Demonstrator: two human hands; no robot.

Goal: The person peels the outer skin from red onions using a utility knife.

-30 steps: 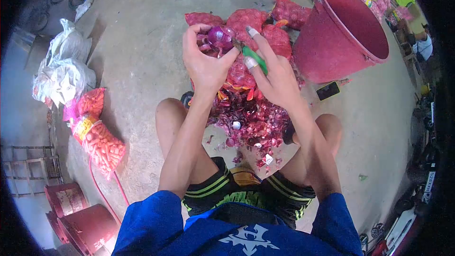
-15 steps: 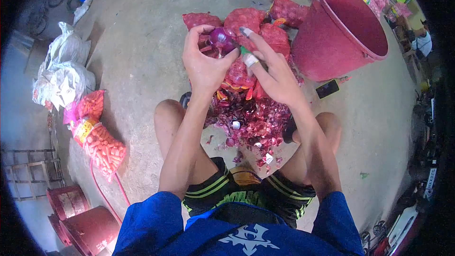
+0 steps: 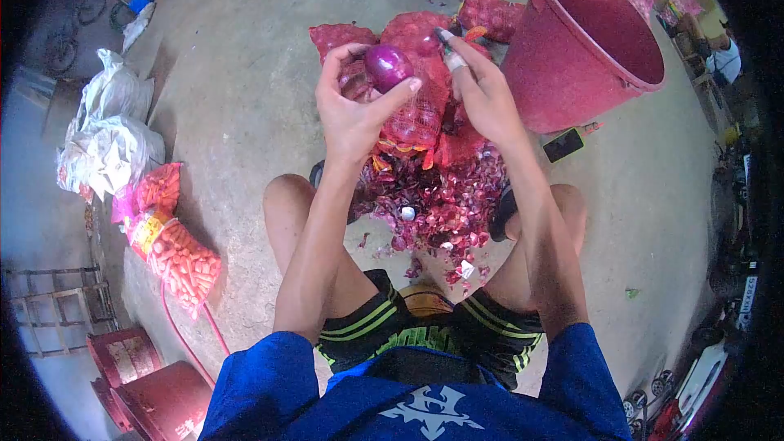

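My left hand (image 3: 357, 106) is closed around a shiny peeled red onion (image 3: 389, 67), gripping it between thumb and fingers. To its right, my right hand (image 3: 483, 91) is raised a little apart from the onion, with white tape on its fingers. Its fingers are curled on a small green-handled tool that is now mostly hidden. Beneath both hands lie red mesh bags of onions (image 3: 415, 118). A heap of loose onion skins (image 3: 445, 204) covers the floor between my feet.
A large red tub (image 3: 539, 86) stands at the right, with a phone (image 3: 563, 145) on the floor beside it. More filled mesh bags are stacked behind it. On the left are white sacks (image 3: 122, 147), a bag of carrots (image 3: 186, 261) and red containers (image 3: 159, 396).
My right hand has moved right, away from the onion. The onion has turned in my left hand and shows a smooth, glossy side. The green handle is less visible.
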